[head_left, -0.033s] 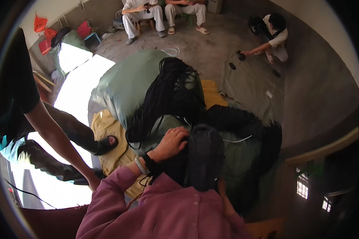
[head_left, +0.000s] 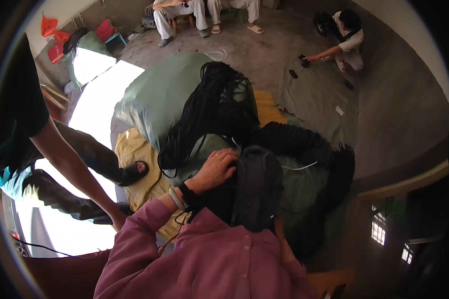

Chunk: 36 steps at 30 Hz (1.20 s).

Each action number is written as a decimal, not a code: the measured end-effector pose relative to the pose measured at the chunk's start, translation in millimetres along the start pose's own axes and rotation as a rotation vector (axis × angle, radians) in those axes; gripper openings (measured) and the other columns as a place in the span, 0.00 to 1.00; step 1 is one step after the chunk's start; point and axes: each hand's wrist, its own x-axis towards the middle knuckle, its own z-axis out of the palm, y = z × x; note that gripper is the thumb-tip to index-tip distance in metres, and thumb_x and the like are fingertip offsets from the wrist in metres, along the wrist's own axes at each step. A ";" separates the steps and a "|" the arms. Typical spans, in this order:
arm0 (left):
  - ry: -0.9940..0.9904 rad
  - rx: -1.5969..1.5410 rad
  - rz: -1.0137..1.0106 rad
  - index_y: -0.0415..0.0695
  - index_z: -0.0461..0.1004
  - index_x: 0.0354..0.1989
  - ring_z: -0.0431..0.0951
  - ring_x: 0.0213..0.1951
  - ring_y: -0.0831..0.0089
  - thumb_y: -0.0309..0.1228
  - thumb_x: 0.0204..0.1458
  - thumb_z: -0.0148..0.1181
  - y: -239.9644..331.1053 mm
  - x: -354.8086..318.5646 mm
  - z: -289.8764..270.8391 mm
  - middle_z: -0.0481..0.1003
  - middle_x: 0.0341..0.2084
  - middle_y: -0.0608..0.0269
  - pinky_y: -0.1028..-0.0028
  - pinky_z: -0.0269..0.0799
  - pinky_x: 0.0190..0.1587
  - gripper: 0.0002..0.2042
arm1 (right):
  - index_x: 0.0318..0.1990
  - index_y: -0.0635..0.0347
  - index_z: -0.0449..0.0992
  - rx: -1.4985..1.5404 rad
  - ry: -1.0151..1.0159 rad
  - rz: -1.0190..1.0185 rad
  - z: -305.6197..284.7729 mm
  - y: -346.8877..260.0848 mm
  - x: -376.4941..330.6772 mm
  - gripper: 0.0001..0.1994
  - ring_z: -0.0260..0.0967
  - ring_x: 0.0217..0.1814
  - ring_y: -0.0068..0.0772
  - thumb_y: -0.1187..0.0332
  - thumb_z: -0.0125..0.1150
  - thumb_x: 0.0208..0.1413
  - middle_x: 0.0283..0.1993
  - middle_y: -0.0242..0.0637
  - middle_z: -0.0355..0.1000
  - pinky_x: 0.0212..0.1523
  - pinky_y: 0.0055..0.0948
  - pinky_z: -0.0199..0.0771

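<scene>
In front of my chest stands a dark, rounded bag (head_left: 259, 187), like a small backpack. My left hand (head_left: 217, 168) is at its upper left edge, with fingers bent against the fabric and the thumb below them. Only my right forearm (head_left: 282, 245) shows, at the bag's lower right; the hand is hidden behind the bag. Long black straps (head_left: 199, 109) drape over a large green sack (head_left: 152, 94) just beyond. A second heap of black straps (head_left: 294, 137) lies on another green sack (head_left: 307, 187) to the right, beside a thin white cord (head_left: 300, 167).
At my left a person in dark clothes (head_left: 20, 104) reaches an arm down close to my sleeve. A yellow sheet (head_left: 139, 149) lies beneath the sacks. Far right, a crouching person (head_left: 346, 42) handles black items on a grey-green cloth (head_left: 319, 92). Two people sit at the back.
The whole view has shifted slightly, so things sit a little higher in it. My left hand stays at the bag's upper edge.
</scene>
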 end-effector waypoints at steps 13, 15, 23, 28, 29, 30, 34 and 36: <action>0.007 0.194 0.089 0.43 0.75 0.54 0.75 0.59 0.53 0.28 0.62 0.60 -19.2 -0.9 -31.8 0.76 0.55 0.55 0.58 0.69 0.63 0.13 | 0.54 0.69 0.79 -0.002 -0.004 0.099 -1.2 -38.5 7.7 0.14 0.77 0.52 0.31 0.71 0.55 0.68 0.50 0.39 0.82 0.54 0.31 0.74; 0.020 0.165 0.083 0.43 0.74 0.55 0.74 0.60 0.53 0.28 0.62 0.60 -9.0 0.1 -20.8 0.75 0.56 0.55 0.58 0.68 0.64 0.14 | 0.55 0.69 0.79 0.147 -0.023 0.090 -5.5 -17.6 12.1 0.14 0.77 0.51 0.29 0.70 0.55 0.69 0.51 0.38 0.82 0.54 0.29 0.74; 0.014 0.029 0.064 0.43 0.71 0.60 0.66 0.70 0.54 0.30 0.65 0.57 -11.4 2.4 -3.6 0.70 0.63 0.54 0.57 0.62 0.70 0.16 | 0.58 0.68 0.79 0.050 -0.017 0.121 -6.1 -7.3 14.1 0.15 0.76 0.52 0.26 0.70 0.54 0.70 0.52 0.36 0.81 0.54 0.27 0.74; -0.035 0.024 0.017 0.45 0.70 0.62 0.62 0.72 0.55 0.33 0.65 0.56 -9.9 2.2 -2.1 0.69 0.65 0.55 0.56 0.57 0.73 0.18 | 0.59 0.67 0.78 0.076 -0.041 0.114 -7.3 -11.0 13.1 0.16 0.75 0.54 0.25 0.70 0.53 0.71 0.54 0.35 0.81 0.56 0.25 0.73; -0.029 0.014 0.020 0.45 0.70 0.62 0.62 0.72 0.55 0.32 0.64 0.57 -10.5 3.0 -1.6 0.69 0.65 0.55 0.56 0.57 0.73 0.18 | 0.59 0.67 0.78 0.117 -0.047 0.138 -6.6 -11.4 13.5 0.16 0.75 0.55 0.25 0.70 0.53 0.71 0.54 0.34 0.81 0.57 0.25 0.72; -0.021 0.006 0.016 0.45 0.71 0.62 0.63 0.72 0.54 0.32 0.64 0.57 -11.0 2.5 -1.1 0.70 0.65 0.55 0.56 0.57 0.73 0.18 | 0.59 0.67 0.78 0.130 -0.032 0.143 -4.7 -11.2 13.0 0.15 0.75 0.54 0.25 0.71 0.53 0.70 0.54 0.35 0.81 0.57 0.25 0.72; -0.003 -0.013 0.034 0.43 0.72 0.62 0.65 0.70 0.52 0.31 0.64 0.56 -13.5 2.6 -1.5 0.70 0.65 0.53 0.56 0.58 0.72 0.18 | 0.56 0.67 0.79 0.118 0.003 0.093 0.6 6.2 17.6 0.14 0.76 0.53 0.27 0.72 0.54 0.68 0.51 0.36 0.82 0.56 0.26 0.72; -0.023 -0.003 0.013 0.44 0.72 0.62 0.65 0.70 0.51 0.31 0.65 0.55 -9.0 2.7 -3.8 0.69 0.65 0.52 0.56 0.59 0.72 0.18 | 0.55 0.67 0.80 0.163 0.044 0.101 7.3 11.7 19.7 0.14 0.77 0.52 0.27 0.72 0.55 0.68 0.50 0.37 0.82 0.56 0.26 0.72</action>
